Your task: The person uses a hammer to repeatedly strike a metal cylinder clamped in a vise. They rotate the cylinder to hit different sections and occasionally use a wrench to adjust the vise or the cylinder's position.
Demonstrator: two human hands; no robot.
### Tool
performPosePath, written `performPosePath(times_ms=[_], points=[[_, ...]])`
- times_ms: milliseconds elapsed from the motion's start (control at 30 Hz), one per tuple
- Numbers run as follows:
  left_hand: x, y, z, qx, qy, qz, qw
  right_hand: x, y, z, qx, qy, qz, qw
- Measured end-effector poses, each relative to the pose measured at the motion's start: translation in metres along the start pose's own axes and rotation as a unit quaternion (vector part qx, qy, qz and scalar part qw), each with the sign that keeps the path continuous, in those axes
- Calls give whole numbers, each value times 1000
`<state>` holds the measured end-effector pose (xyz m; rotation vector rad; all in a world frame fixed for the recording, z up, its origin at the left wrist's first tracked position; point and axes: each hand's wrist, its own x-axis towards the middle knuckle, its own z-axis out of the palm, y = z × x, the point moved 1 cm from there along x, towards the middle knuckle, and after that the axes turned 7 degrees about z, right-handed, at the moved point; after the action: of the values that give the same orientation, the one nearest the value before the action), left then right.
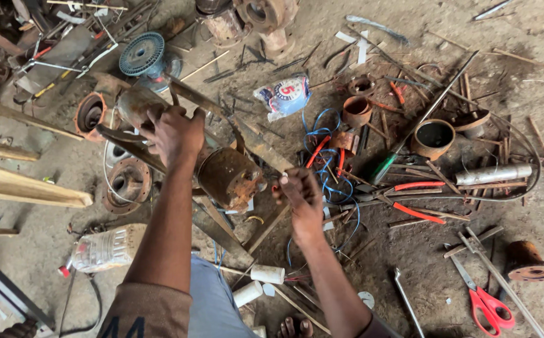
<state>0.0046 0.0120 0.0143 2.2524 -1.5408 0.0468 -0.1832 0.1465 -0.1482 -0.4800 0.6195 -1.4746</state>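
On rusty motor (229,177), clenched left hand (175,133).

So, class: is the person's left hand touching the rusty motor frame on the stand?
Touching. The head view shows the left hand gripping the upper part of the rusty motor frame, fingers wrapped over it, with no gap visible.

Bare dirt floor (410,263), grey-brown and dusty, strewn throughout with metal scrap. Even, flat daylight; no hard shadows. Pale wooden planks (28,188) jut in from the left edge. Upper left is a dark heap of rods and junk (34,44), too cluttered to sort out, possibly against a wall. A dark metal rail (3,288) crosses the lower left corner.
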Motion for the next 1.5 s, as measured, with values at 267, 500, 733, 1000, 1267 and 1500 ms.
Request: performPosePath(times_ms=[267,500,733,1000,1267,1500], points=[[-2,5,-4,-3,-40,-33,999,-5,-24,25,-264,9,-146,954],[-1,2,-2,-8,-3,-17,1000,2,-14,28,-247,19,-119,962],[-2,2,0,-24,-18,-12,999,6,-14,24,-214,4,-88,973],[-2,3,-2,10,-22,-8,1000,-5,-16,32,-267,30,-128,955],[-2,3,-2,-1,7,3,1000,-14,-22,40,-417,80,-347,836],[-3,4,-3,14,-40,-15,999,-14,-24,47,-470,100,-399,781]])
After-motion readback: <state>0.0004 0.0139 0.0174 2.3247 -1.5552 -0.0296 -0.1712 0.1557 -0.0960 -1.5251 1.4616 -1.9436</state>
